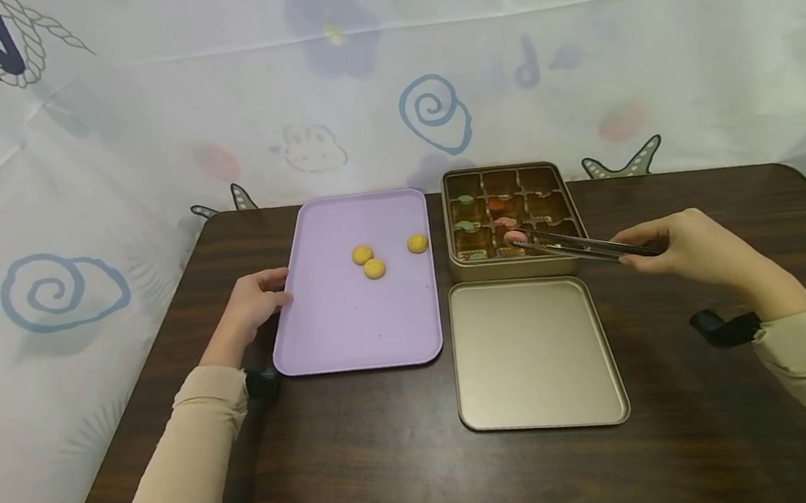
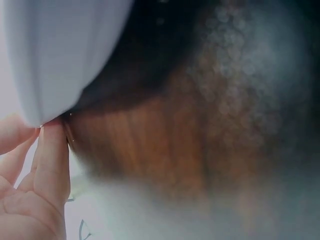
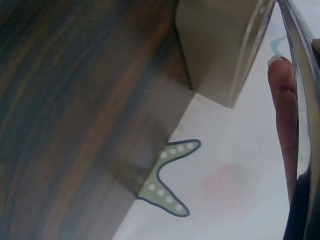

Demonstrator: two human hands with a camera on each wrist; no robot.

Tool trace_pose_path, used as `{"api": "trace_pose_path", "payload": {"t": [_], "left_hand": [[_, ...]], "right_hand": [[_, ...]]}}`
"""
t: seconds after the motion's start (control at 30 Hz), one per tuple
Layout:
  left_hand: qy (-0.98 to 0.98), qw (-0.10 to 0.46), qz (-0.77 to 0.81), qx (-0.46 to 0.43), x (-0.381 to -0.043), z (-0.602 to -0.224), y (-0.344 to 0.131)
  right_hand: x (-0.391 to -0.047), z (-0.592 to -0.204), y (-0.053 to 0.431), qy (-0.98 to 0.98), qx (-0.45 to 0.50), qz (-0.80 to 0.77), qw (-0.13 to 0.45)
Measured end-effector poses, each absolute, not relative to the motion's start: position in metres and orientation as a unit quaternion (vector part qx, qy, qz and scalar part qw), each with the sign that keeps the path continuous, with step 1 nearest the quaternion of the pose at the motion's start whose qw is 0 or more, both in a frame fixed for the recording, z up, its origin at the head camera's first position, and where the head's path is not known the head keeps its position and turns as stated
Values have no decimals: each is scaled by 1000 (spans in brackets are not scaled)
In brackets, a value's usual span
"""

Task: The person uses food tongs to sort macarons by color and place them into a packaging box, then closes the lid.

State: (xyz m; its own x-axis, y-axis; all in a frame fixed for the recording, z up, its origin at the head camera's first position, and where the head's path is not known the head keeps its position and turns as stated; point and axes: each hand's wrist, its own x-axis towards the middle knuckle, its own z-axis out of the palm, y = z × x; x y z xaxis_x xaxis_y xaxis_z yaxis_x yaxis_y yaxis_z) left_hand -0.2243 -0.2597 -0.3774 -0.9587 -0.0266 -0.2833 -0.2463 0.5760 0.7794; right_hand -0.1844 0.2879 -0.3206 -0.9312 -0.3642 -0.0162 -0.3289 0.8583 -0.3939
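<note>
My right hand [image 1: 697, 245] grips metal tongs [image 1: 587, 247], which reach left over an open gold tin [image 1: 515, 269]. At the tips of the tongs is a small round pink cookie [image 1: 515, 236], over a front middle compartment. More pink pieces and a few green pieces [image 1: 467, 226] lie in the tin's brown divided insert. In the right wrist view the tongs [image 3: 306, 100] run beside a finger. My left hand [image 1: 250, 304] holds the left rim of a lilac tray [image 1: 352, 330], its fingers [image 2: 52, 165] right at the edge in the left wrist view. Three yellow cookies [image 1: 374, 268] lie on that tray.
A flat gold lid [image 1: 535, 352] lies in front of the tin, right of the tray. Both stand on a dark wooden table [image 1: 366, 460]. A printed white curtain [image 1: 358, 108] hangs behind the table's back edge. Black straps with mounts [image 1: 726, 328] sit at both wrists.
</note>
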Motion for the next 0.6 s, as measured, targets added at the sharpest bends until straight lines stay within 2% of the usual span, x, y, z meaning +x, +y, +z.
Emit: {"api": "trace_pose_path", "payload": {"t": [0.6], "left_hand": [[878,122,455,-81,-224,-376,-259]], "right_hand": [[-187,-331,288,957,-196,-195,90]]}}
